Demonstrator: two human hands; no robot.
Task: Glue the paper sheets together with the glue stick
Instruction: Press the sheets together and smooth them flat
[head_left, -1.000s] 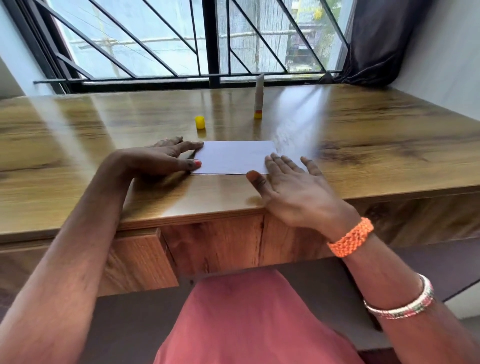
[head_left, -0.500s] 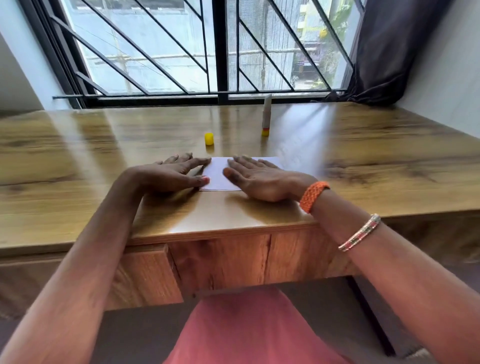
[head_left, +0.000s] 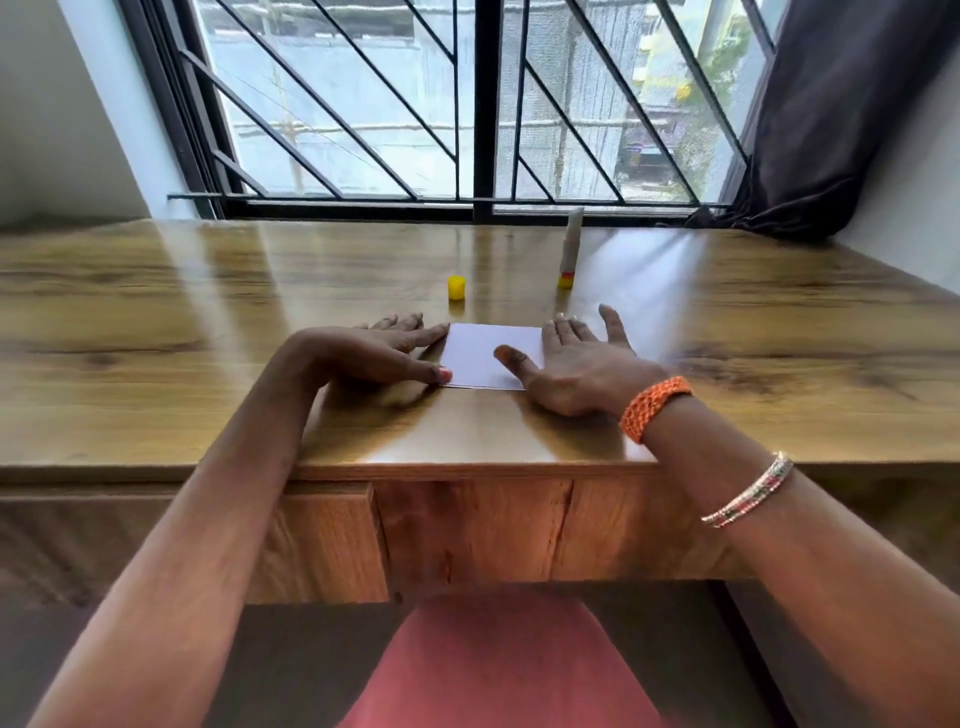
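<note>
white paper sheets (head_left: 485, 354): flat rectangle, matte, lying near the front edge of a glossy wood-grain desk (head_left: 208, 322). left hand (head_left: 374, 353): flat, fingers spread, pressing the sheets' left edge, gripping nothing. right hand (head_left: 576, 364): flat, splayed over the right edge, gripping nothing. glue stick (head_left: 570, 249): upright, uncapped, behind the sheets. yellow cap (head_left: 456, 288): beside it, apart. barred window (head_left: 483, 104) and dark curtain (head_left: 841, 114) behind.

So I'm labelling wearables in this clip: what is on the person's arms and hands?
Both forearms are bare, with no sleeves. The right wrist carries a braided orange wristband, and further up that forearm sits a thin beaded bangle in pale, red and dark tones. The left hand has a pink-painted thumbnail; no rings are visible.
</note>
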